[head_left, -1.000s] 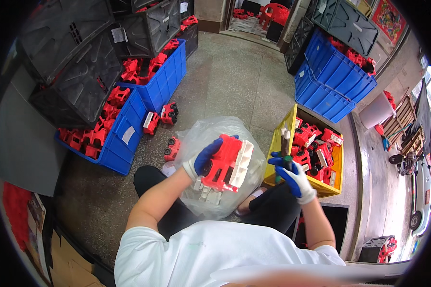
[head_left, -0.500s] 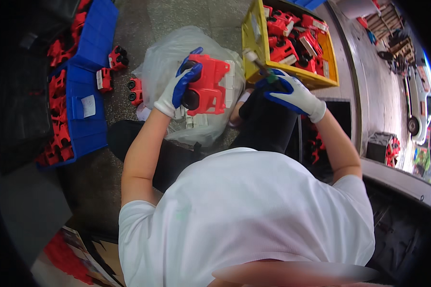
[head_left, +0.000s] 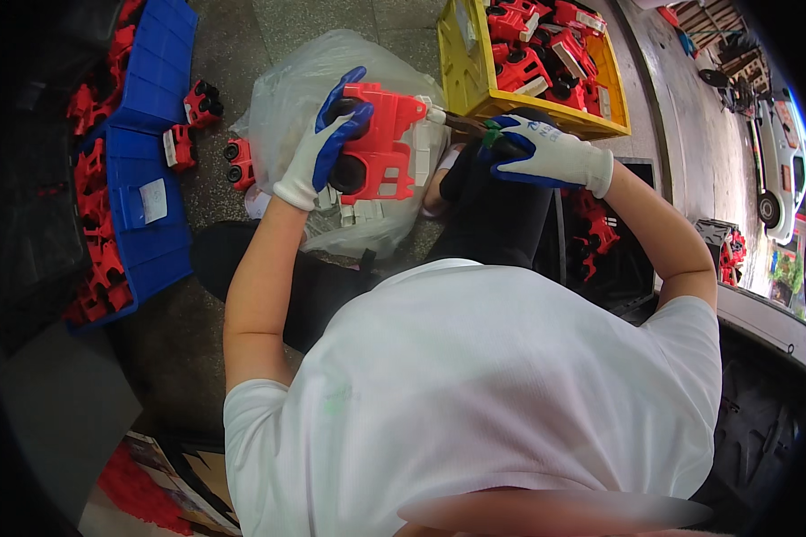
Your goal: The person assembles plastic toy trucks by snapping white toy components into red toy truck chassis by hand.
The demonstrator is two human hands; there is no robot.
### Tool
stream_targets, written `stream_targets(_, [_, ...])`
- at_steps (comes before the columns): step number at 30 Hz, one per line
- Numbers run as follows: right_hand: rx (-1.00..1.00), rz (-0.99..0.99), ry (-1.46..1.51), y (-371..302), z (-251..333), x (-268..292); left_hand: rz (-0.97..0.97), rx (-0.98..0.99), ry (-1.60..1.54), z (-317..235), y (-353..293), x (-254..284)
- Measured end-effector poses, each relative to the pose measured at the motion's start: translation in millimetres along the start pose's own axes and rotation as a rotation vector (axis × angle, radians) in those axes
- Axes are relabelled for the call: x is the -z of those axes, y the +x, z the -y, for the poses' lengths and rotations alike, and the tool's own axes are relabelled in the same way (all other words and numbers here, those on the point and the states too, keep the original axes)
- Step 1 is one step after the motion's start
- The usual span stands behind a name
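My left hand (head_left: pixel 318 152), in a white glove with a blue palm, is closed around a red toy truck (head_left: pixel 387 143) with black wheels. The truck is held on its side above a clear plastic bag (head_left: pixel 287 98) containing white plastic parts (head_left: pixel 367 212). My gloved right hand (head_left: pixel 551 154) grips a mallet-like tool (head_left: pixel 466 124) with a green and dark handle. Its pale end lies at the truck's right edge; whether the two touch I cannot tell.
A yellow crate (head_left: pixel 546 106) full of red toy trucks stands at the far right. Blue bins (head_left: pixel 148 242) with more trucks line the left side. Several loose trucks, one of them a red truck (head_left: pixel 239 164), lie on the floor between the bins and the bag.
My right hand has lowered the tool and brought its pale end leftward to the truck's edge. The truck, still in my left hand, has shifted slightly up and left in view.
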State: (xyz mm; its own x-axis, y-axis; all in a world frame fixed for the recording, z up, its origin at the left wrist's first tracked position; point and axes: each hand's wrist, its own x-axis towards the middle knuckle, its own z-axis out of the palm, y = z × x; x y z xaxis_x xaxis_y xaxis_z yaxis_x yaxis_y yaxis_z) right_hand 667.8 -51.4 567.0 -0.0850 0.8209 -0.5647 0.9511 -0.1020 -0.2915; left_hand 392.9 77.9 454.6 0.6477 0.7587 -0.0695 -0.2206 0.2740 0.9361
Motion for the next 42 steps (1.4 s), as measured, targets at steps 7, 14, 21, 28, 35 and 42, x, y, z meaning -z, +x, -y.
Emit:
stream_targets(7, [0.081, 0.069, 0.004, 6.6, -15.6, -0.6, 0.066, 0.017, 0.077, -4.4, 2.2, -1.5])
stream_targets(14, [0.041, 0.062, 0.013, 1.6, -12.2, -6.7, 0.114, 0.020, 0.065, -4.8, 1.7, -17.7])
stream_targets(21, [0.166, -0.321, -0.260, -0.6, -18.0, -47.2, 0.152, -0.139, 0.147, -0.2, 3.3, -17.5])
stream_targets(28, [0.199, -0.384, -0.420, -0.5, -9.7, -29.4, 0.133, -0.011, 0.011, 16.9, 13.1, 7.4])
stream_targets(35, [0.301, -0.544, -0.968, 4.4, -10.5, -16.0, 0.572, 0.677, -0.930, 40.6, 5.2, 15.5])
stream_targets(42, [0.435, -0.620, -1.082, 6.1, -5.9, -21.5, 0.420, 0.607, -1.029, 58.4, 9.9, 33.2])
